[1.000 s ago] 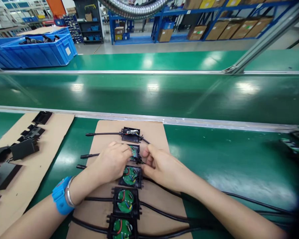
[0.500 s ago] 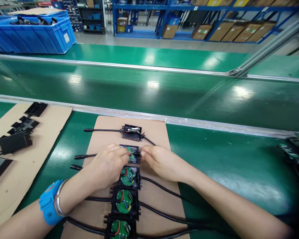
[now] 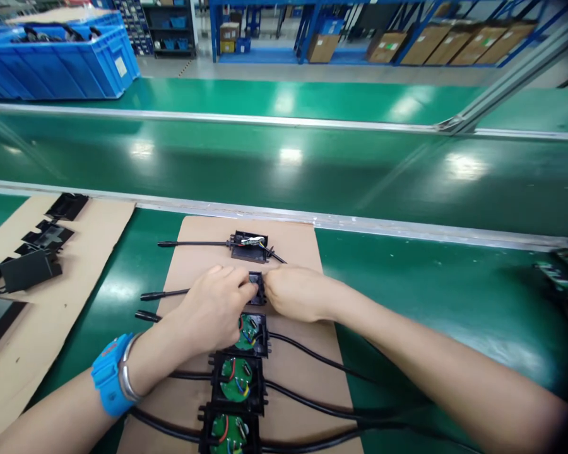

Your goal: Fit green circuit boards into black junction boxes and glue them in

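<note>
Boxes (image 3: 248, 251): 5 black, one column on 1 card sheet (image 3: 194, 252) on worktop (image 3: 430, 302) | left hand (image 3: 213, 309), right hand (image 3: 296, 293): both grips clamped on second box (image 3: 258, 287) from far end | green boards (image 3: 235, 380) visible: 3 | left wrist: 1 blue watch (image 3: 106, 376)

Left hand (image 3: 215, 309) and right hand (image 3: 296, 293) are pinching a black junction box (image 3: 257, 289) between them on cardboard sheet (image 3: 303, 252); green conveyor belt (image 3: 312, 176) is lying beyond.
</note>
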Demonstrator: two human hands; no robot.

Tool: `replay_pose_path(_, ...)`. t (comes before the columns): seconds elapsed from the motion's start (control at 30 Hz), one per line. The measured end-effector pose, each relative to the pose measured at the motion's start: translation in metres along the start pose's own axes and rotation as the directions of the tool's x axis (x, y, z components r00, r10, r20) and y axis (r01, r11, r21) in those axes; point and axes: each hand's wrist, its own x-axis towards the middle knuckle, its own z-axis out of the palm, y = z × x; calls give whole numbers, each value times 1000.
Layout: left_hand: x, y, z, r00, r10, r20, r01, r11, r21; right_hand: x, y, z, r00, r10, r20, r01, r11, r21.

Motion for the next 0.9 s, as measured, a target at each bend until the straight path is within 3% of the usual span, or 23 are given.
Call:
replay_pose_path(0.1, -3, -2, 3, 999, 1, -44, -2, 1000, -29, -11, -4, 3, 991, 101, -89, -103, 994, -23)
replay_pose_path(0.2, -5, -2, 5, 998, 10, -59, -11, 1000, -6, -23, -7, 16, 939, 198, -281, -202, 979, 17)
replay_pose_path(0.3, -2, 2, 3, 999, 20, -25, -18, 997, 75, -25, -4, 36, 883, 73, -464, -107, 993, -47)
replay_pose_path(0.43, 4, 9, -2, 999, 50, 1, -50, 988, 149, -20, 2, 56, 839, -102, -534, 11, 985, -170)
replay_pose_path(0.53, 2, 12, -3, 998, 67, -10, -65, 984, 165, -19, 6, 55, 830, -112, -546, 33, 988, -153)
replay_pose_path(0.63, -1, 6, -7, 996, 79, -40, -75, 993, 94, -24, 11, 40, 845, -125, -520, 91, 992, -91)
replay_pose_path(0.73, 4, -16, -15, 984, 14, -176, -23, 999, -47, -23, 19, 25, 837, 1, -547, 41, 997, 64)
replay_pose_path(0.8, 13, -37, -19, 946, -131, -295, 112, 990, -80, -16, 25, 22, 784, 181, -594, -99, 981, 168)
replay_pose_path(0.9, 27, -61, -19, 916, -250, -313, 244, 968, -58, -7, 31, 28, 732, 327, -597, -207, 943, 262)
